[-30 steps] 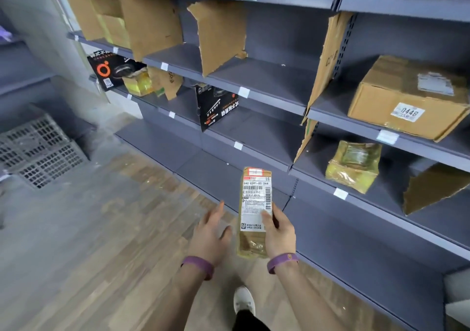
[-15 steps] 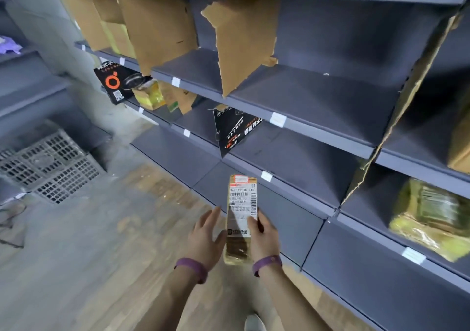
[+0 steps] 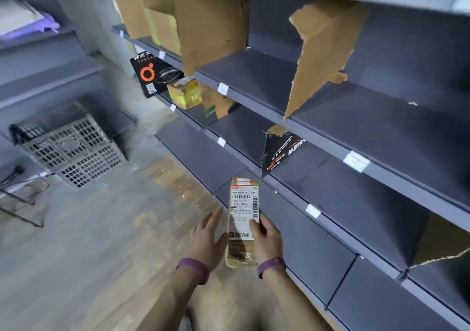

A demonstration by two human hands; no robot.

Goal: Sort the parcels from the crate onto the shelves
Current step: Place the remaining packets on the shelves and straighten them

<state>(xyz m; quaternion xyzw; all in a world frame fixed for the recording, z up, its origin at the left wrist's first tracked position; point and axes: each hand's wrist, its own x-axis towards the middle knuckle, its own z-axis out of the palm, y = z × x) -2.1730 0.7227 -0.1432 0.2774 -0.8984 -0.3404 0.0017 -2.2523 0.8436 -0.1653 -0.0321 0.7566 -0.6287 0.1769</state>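
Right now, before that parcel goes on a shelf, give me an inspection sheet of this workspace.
Surface: grey shelves in tiers, white tags on the front edges.
Job's things: labelled parcel held upright in front of the shelves; grey mesh crate on the floor at left, contents unclear.
Clutter: torn cardboard dividers standing on the shelves; black box with orange ring; yellow parcel beside it.
Grips: right grip holds the parcel's lower half; left grip open beside it, contact unclear.
Cables: dark cable on the floor, far left.
Surroundings: wooden floor; second shelf unit at left.
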